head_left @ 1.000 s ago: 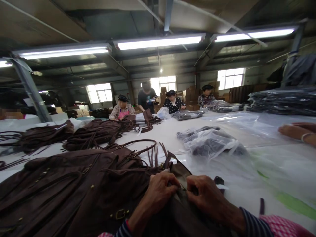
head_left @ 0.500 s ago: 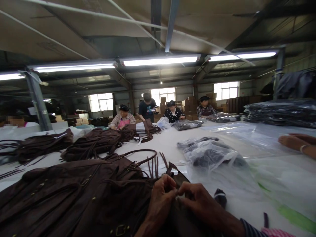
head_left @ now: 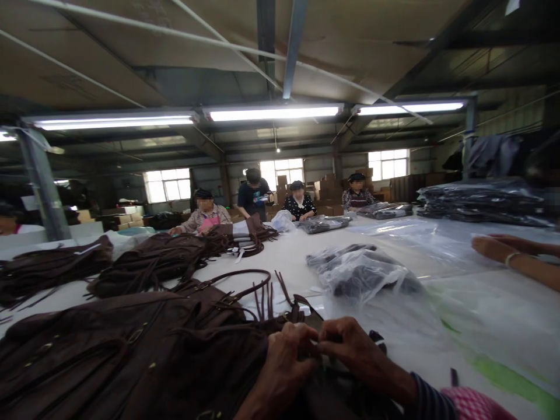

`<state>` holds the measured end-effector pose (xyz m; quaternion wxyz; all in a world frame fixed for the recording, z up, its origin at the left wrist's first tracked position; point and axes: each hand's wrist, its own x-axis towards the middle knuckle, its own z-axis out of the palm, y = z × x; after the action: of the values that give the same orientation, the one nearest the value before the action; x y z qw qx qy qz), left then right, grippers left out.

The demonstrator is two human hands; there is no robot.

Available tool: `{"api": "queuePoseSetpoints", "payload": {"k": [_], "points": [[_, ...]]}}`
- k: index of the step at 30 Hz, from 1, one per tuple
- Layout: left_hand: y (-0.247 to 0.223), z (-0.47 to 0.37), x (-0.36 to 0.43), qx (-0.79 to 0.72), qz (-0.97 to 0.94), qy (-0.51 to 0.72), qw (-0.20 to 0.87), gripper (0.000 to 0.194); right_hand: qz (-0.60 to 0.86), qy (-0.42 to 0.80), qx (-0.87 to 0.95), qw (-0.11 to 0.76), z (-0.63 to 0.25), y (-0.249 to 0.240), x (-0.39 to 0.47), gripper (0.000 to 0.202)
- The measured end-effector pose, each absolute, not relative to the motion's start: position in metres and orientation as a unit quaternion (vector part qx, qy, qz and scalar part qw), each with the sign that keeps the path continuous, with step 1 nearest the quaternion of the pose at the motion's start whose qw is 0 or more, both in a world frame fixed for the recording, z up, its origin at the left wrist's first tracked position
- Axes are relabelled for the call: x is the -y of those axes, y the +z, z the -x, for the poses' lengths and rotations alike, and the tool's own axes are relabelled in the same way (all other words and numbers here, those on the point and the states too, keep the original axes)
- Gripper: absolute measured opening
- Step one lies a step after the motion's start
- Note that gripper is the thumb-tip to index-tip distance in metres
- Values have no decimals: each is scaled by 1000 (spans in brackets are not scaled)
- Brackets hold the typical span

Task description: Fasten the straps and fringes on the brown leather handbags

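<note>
Far left: heaps of brown bags (head_left: 149, 265) lie limp on the white worktop (head_left: 297, 248).
Near left: a dark brown bag (head_left: 219, 356) spreads over the worktop, soft and creased, with small brass-coloured fittings; where it ends and its neighbours begin is hard to tell.
Left hand (head_left: 284, 361): nearly closed, fingers curled towards the thumb, pinching at the right end of the brown bag; the exact piece is hidden.
Right hand (head_left: 350, 344): just beside the left, thumb and forefinger drawn together, pinching at the same spot.
Right cuff: striped, under a pink checked sleeve (head_left: 472, 402).
Right middle: a dark bundle (head_left: 367, 271) in cloudy plastic, apart from both hands.
Far right: a co-worker's hand (head_left: 492, 251) over clear plastic.
</note>
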<state>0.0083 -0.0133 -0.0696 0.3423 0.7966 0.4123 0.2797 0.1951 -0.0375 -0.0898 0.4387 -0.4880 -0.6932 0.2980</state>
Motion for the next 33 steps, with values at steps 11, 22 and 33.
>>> {"api": "queuePoseSetpoints", "payload": {"k": [11,22,33], "points": [[-72,-8,10,-395,-766,321,393,17,493,258,780,286,-226,-57,63,11],[-80,-10,5,-400,-754,324,407,23,522,235,729,376,-242,-62,41,22],[-86,-12,-1,-328,-662,372,561,34,369,590,507,509,-209,-86,35,39]]}}
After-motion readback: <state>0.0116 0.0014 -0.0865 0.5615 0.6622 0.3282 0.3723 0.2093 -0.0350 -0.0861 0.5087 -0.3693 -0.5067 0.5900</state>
